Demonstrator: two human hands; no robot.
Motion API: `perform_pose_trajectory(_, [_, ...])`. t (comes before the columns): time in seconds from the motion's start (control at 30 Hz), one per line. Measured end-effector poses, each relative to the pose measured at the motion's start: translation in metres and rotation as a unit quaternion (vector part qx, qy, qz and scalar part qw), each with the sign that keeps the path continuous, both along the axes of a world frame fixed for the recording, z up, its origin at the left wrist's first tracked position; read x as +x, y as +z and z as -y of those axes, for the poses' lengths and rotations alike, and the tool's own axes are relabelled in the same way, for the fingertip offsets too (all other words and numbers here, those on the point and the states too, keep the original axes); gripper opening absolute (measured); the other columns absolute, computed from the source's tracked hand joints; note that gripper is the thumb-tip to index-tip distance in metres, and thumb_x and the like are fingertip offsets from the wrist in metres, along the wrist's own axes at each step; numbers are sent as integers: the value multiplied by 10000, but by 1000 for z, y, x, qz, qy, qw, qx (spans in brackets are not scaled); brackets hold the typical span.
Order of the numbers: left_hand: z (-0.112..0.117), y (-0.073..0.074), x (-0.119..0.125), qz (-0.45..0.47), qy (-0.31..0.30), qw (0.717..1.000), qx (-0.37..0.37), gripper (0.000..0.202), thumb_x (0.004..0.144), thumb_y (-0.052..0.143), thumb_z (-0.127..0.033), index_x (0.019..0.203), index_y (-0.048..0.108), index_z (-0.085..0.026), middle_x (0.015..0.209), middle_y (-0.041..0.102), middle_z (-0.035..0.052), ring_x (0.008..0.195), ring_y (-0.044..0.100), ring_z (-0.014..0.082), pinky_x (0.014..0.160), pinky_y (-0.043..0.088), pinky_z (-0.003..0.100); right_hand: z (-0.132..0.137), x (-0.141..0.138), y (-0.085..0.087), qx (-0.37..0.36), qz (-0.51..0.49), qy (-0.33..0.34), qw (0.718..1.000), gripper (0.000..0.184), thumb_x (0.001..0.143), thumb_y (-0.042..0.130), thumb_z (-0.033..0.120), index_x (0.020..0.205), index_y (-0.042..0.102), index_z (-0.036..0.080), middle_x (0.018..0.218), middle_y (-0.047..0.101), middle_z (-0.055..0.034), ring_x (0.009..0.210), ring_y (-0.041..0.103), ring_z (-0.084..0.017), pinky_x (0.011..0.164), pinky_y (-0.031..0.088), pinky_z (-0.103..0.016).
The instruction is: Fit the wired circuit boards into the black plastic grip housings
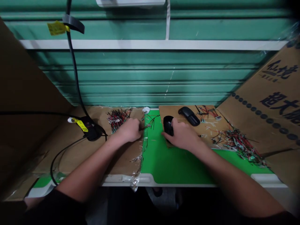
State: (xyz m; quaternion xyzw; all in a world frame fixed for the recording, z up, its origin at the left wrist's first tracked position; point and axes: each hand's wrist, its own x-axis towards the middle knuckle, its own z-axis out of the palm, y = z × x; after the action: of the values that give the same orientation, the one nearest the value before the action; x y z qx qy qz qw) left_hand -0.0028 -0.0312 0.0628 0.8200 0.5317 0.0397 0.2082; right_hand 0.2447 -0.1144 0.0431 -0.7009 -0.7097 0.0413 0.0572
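Observation:
My left hand (131, 130) is closed at the right edge of the cardboard sheet. Thin dark wires (150, 124) with small ends stick out from its fingertips over the green strip. Right behind that hand lies a dense bundle of red and black wires (117, 119) with small connectors. My right hand (183, 133) is wrapped round a black rounded handheld device (168, 124), whose exact kind I cannot make out. Its lower part is hidden by my fingers. Beyond it, a second black elongated device (190, 116) rests on a smaller cardboard piece (165, 111).
Loose wires with white connectors (208, 114) lie at the back right, and a tangled wire heap (243, 145) is nearer the right box wall (269, 103). A black cable (74, 62) hangs down to a black adapter (92, 130) on the left. Green shutter slats (140, 75) stand behind.

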Motion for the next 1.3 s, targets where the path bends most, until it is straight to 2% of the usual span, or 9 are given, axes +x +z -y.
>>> perform_pose_trajectory(0.13, [-8,-8,-10,76,-9,997,6,139,712,756,-163,818,839,-197,831,816,88,772,733,252,755,527,348,1,1,2,0,5,-10,1000,592,994,624,683,1213,565,137,1015,783,-226,891,785,-396,692,470,-382])
perform_pose_trajectory(0.23, [-12,-13,-13,188,39,981,-17,52,716,815,-212,748,781,-188,750,781,58,675,703,219,673,521,328,2,3,3,25,5,-21,999,625,978,617,722,1206,572,142,979,774,-223,832,770,-384,674,434,-374])
perform_pose_trajectory(0.33, [-11,-17,-6,354,97,925,-95,278,700,922,-364,751,725,-175,642,721,38,553,657,187,573,520,309,4,5,2,74,-26,-9,997,538,983,644,655,1195,592,163,911,764,-174,769,738,-337,651,382,-356])
perform_pose_trajectory(0.43, [0,-21,9,493,104,851,-151,434,646,1000,-454,801,719,-161,668,734,37,561,671,160,587,568,296,6,3,1,112,-148,55,981,297,1012,658,484,1124,639,209,845,746,-81,736,691,-253,657,380,-338])
perform_pose_trajectory(0.5, [9,-25,21,536,93,820,-178,483,618,1029,-476,814,732,-150,714,756,43,601,698,151,616,598,286,7,-1,0,108,-253,101,956,170,1027,644,390,1057,675,225,811,736,-34,719,665,-205,669,404,-322])
perform_pose_trajectory(0.6, [22,-32,34,560,79,793,-225,514,600,1044,-490,838,747,-143,734,771,46,627,732,162,622,630,292,7,-8,-2,93,-355,119,923,156,1036,635,351,1000,713,222,792,738,-9,674,640,-165,657,426,-305])
perform_pose_trajectory(0.77, [28,-37,39,574,78,782,-229,508,628,1036,-493,886,783,-136,721,783,48,612,749,170,619,654,298,4,-9,-9,72,-433,98,893,179,1025,639,368,957,705,217,792,716,-3,630,611,-148,577,415,-287])
perform_pose_trajectory(1.0, [31,-38,41,577,82,784,-213,507,588,1050,-494,860,813,-138,706,797,56,583,751,175,604,662,296,1,-7,-11,40,-496,89,863,236,1005,650,417,914,699,205,785,676,-2,602,573,-134,535,382,-273])
perform_pose_trajectory(1.3, [34,-36,44,576,93,785,-208,512,572,1053,-489,857,812,-139,715,801,65,605,764,189,611,673,309,1,-8,-11,30,-499,104,860,173,978,653,360,900,662,206,732,636,13,599,552,-133,534,390,-264])
